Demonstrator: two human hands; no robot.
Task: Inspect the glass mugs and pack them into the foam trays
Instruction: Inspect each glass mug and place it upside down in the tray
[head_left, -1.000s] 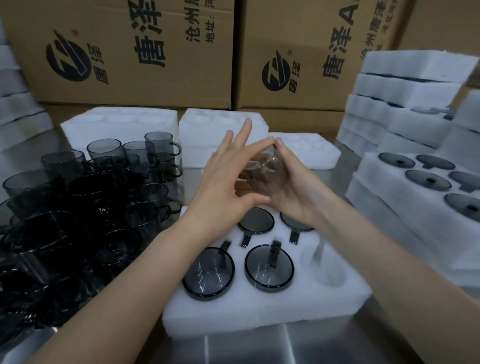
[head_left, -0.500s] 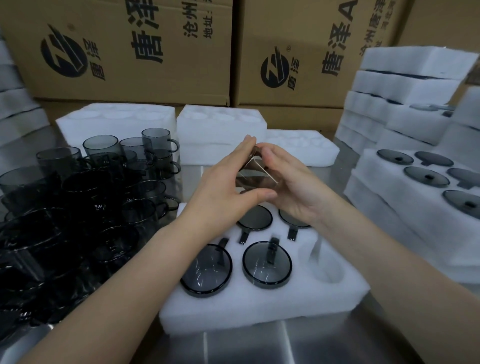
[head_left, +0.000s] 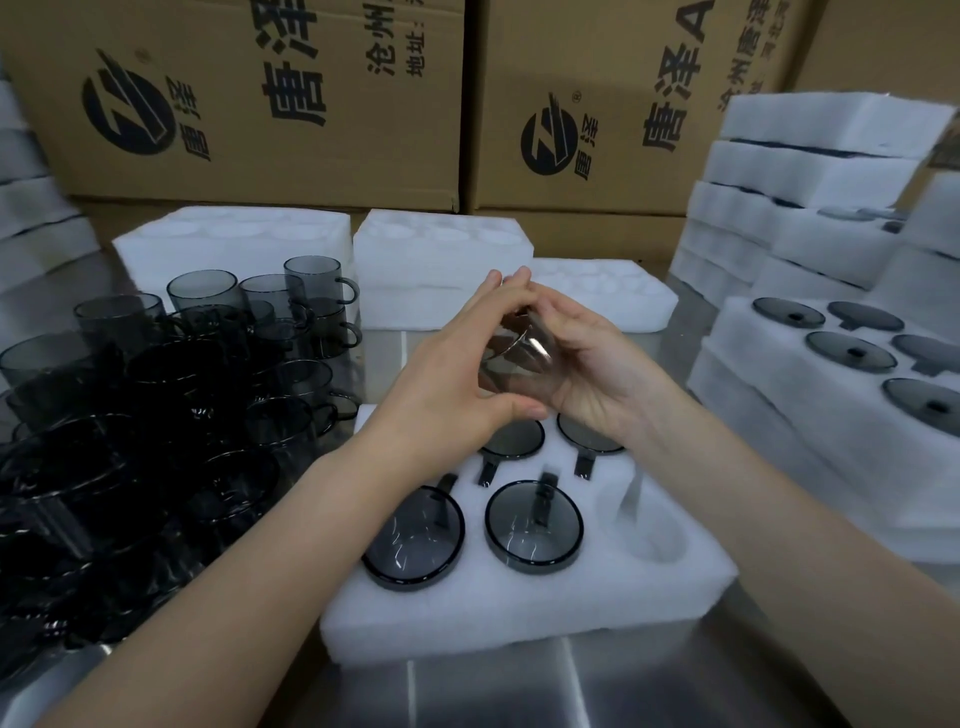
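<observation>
Both hands hold one smoky grey glass mug (head_left: 511, 358) tilted in the air above the near foam tray (head_left: 530, 608). My left hand (head_left: 457, 384) wraps its left side with thumb below. My right hand (head_left: 592, 364) cups the right side, fingertips meeting the left hand's at the top. The tray holds several mugs set upside down in its holes, such as the front one (head_left: 534, 527). One hole (head_left: 649, 535) at the front right is empty. A crowd of loose dark mugs (head_left: 156, 410) stands on the table at the left.
A filled foam tray (head_left: 810, 415) lies at the right beside a tall stack of trays (head_left: 810, 208). Empty foam trays (head_left: 441, 244) sit behind the hands. Cardboard boxes (head_left: 249, 104) wall off the back. Steel table surface (head_left: 519, 686) shows in front.
The mug has been turned and tilted between the hands. My left fingers, spread one second ago, now close round the glass.
</observation>
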